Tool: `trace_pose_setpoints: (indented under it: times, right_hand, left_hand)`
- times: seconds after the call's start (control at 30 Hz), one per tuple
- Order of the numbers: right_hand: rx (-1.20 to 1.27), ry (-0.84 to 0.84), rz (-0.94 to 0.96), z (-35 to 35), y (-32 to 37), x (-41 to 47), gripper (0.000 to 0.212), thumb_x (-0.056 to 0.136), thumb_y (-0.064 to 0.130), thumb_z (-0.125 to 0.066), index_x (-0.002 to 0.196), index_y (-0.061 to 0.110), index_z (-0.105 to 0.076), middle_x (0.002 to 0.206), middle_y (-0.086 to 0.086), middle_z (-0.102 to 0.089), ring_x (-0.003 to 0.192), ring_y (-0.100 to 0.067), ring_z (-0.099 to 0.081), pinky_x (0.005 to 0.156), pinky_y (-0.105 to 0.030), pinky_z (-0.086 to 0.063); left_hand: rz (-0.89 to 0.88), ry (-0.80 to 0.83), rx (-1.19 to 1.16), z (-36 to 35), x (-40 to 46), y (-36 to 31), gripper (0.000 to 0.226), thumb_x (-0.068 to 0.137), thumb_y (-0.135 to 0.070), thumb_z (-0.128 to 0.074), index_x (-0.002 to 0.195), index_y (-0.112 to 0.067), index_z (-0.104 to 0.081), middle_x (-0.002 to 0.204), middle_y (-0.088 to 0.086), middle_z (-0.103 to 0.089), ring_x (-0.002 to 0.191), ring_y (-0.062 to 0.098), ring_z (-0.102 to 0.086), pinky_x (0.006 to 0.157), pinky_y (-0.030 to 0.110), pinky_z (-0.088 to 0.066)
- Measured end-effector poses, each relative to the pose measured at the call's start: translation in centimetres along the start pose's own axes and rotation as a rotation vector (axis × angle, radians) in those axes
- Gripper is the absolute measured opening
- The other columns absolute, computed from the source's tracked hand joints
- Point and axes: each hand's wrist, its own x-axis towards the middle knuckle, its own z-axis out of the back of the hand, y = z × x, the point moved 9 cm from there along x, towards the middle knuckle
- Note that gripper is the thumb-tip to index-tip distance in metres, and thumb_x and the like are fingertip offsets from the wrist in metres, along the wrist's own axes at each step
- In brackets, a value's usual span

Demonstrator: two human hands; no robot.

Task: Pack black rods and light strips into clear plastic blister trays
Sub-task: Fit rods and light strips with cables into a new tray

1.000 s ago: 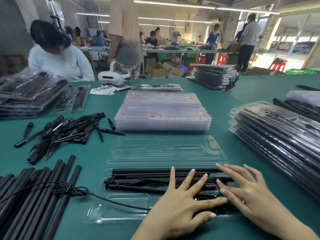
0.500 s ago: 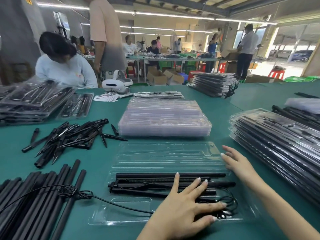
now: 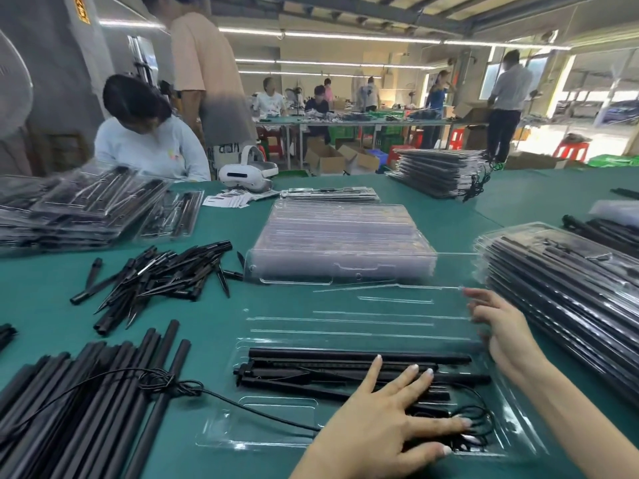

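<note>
Both hands work: left hand (image 3: 387,423) presses flat on rods (image 3: 345,364), right hand (image 3: 501,326) lifts lid (image 3: 363,305).

The clear blister tray (image 3: 221,432) lies open on the green table, its lid (image 3: 363,305) raised — black rods and a light strip (image 3: 345,366) lie lengthwise inside, a coiled black cable (image 3: 479,423) at the right end.

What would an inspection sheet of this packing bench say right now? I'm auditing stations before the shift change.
Surface: green table, in use.
Job's things: open blister tray holding black rods; its clear lid raised; empty tray stack; packed trays.
Clutter: loose spikes, tubes, headset.
Hands: left hand flat on rods; right hand at lid edge.
Cables: black cord trailing from tray.
Surroundings: other workers, benches, boxes.
</note>
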Motion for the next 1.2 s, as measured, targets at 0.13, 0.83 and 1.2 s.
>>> trace_pose_setpoints:
  times: [0.13, 0.83, 1.2]
  right_hand:
    - [0.203, 0.135, 0.2, 0.7, 2.9, -2.1, 0.038, 0.062, -0.012, -0.035, 0.068, 0.006, -0.068, 0.082, 0.002, -0.074, 0.087, -0.014, -0.064, 0.08, -0.025, -0.048]
    - [-1.069, 0.894, 0.307, -2.9, 3.6, -9.5, 0.057, 0.07, 0.08, -0.049, 0.121, 0.054, -0.055, 0.132, 0.039, -0.042, 0.127, 0.024, -0.024, 0.106, -0.003, -0.017]
    - [-1.112, 0.867, 0.436, -2.2, 0.9, -10.7, 0.06, 0.077, 0.071, -0.049, 0.132, 0.05, -0.036, 0.143, 0.032, -0.028, 0.131, 0.022, -0.019, 0.113, -0.01, -0.014]
  left_hand:
    - [0.004, 0.004, -0.024, -0.1, -0.1, 0.0, 0.042, 0.1, -0.055, -0.023, 0.141, -0.06, -0.019, 0.16, -0.003, 0.006, 0.144, 0.004, 0.015, 0.112, 0.047, 0.024]
    - [-0.018, -0.083, 0.157, 1.9, -1.1, -1.4, 0.056, 0.098, -0.048, -0.027, 0.148, -0.022, -0.034, 0.153, -0.001, -0.034, 0.144, 0.005, -0.019, 0.119, 0.032, -0.015]
    - [0.201, -0.255, -0.13, 10.2, -5.4, 3.4, 0.052, 0.089, -0.068, -0.022, 0.141, -0.058, -0.023, 0.154, -0.024, -0.022, 0.141, -0.011, 0.0, 0.12, 0.028, -0.001]
